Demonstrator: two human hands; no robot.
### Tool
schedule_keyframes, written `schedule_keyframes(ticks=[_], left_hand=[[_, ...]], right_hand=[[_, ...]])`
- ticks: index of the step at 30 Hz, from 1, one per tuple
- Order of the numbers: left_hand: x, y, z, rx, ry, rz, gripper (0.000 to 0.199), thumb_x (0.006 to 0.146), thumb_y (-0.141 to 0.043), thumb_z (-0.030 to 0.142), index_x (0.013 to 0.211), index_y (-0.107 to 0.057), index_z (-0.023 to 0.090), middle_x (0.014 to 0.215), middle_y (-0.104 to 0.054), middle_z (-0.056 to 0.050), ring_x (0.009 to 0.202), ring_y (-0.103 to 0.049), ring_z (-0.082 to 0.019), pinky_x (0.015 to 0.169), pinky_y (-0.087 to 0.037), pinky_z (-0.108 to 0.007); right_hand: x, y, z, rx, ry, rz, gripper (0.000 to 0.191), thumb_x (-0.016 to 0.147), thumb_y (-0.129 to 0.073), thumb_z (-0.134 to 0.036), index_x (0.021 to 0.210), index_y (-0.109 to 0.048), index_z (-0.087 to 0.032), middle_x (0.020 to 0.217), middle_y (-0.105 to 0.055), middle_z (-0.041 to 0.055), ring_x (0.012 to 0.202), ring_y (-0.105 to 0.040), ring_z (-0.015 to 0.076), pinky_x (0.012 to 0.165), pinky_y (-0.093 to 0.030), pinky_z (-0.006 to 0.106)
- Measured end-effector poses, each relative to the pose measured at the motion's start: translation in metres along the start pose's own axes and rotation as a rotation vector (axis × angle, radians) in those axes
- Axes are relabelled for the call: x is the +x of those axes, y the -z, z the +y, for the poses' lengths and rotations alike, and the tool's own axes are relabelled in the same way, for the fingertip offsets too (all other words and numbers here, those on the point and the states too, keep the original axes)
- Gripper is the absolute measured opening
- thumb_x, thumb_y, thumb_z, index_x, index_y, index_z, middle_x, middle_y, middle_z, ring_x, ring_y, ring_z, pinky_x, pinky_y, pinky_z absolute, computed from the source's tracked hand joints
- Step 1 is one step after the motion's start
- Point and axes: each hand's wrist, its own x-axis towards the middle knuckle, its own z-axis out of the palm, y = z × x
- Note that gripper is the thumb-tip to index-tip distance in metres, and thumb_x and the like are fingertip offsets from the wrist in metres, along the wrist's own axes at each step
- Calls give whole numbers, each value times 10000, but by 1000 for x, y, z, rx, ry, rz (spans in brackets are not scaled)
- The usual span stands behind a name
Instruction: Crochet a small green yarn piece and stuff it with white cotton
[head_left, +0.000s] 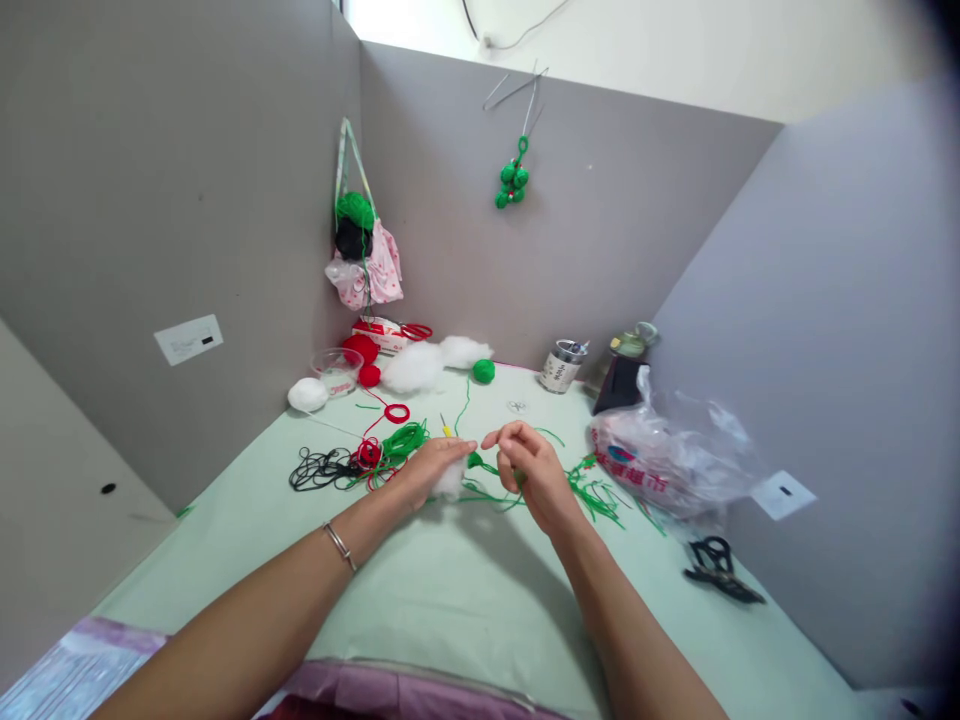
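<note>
My left hand, fingers held together and stretched toward the right, has a tuft of white stuffing tucked under its palm. By its fingertips is a small green yarn piece, with a strand running toward my right hand. The right fingers are curled, the index finger pointing left, and a bit of green shows between them. Just behind the left hand lies a yellow-handled crochet hook. Loose green yarn trails on the table below both hands.
Left are black cord, a green yarn bundle and red yarn. White stuffing and a green ball lie behind. Cut green strands, a plastic bag and black-handled scissors are right. Grey partitions enclose the table.
</note>
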Motion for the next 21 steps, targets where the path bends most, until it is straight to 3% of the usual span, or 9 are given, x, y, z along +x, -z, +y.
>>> schedule_keyframes(ticks=[3,8,11,14,17,21], left_hand=[[0,1,-1,-2,-7,-9,396,1002,-667,388,1332,-638,171,1326,-669,-121,1114,-691,-263,933,-607,-482],[1,1,-3,8,-65,0,385,1004,-664,390,1318,-643,169,1302,-678,-114,1088,-697,-256,913,-613,-469],[0,-2,-5,24,-118,17,339,1003,-646,448,1152,-683,145,1072,-712,-72,880,-692,-195,777,-596,-370],[-3,-7,-5,51,-204,59,355,847,-796,481,936,-662,165,822,-644,13,703,-592,-140,646,-466,-267],[-4,-10,-5,85,-283,120,399,702,-878,451,855,-613,195,759,-603,45,696,-540,-134,629,-389,-247],[-3,-9,-6,123,-311,130,398,709,-825,504,800,-579,204,679,-566,53,639,-498,-136,603,-364,-258]], right_hand=[[-5,-2,1,-176,55,-21,189,856,-708,-359,994,-650,-245,952,-702,15,571,-455,110,580,-378,276],[-6,-9,12,-407,109,33,21,834,-650,-255,845,-661,-240,816,-660,19,749,-555,184,738,-379,311],[-2,-9,19,-476,61,113,82,847,-614,-270,772,-616,-238,696,-605,8,657,-514,180,679,-349,308],[3,-6,24,-475,-13,140,186,865,-596,-324,701,-589,-237,591,-579,-5,558,-483,163,605,-340,292],[5,-6,25,-406,-73,87,264,883,-564,-384,679,-617,-226,593,-648,13,523,-524,151,549,-370,270],[5,-8,22,-313,-118,23,298,880,-543,-415,706,-666,-207,566,-652,13,504,-556,143,522,-406,253]])
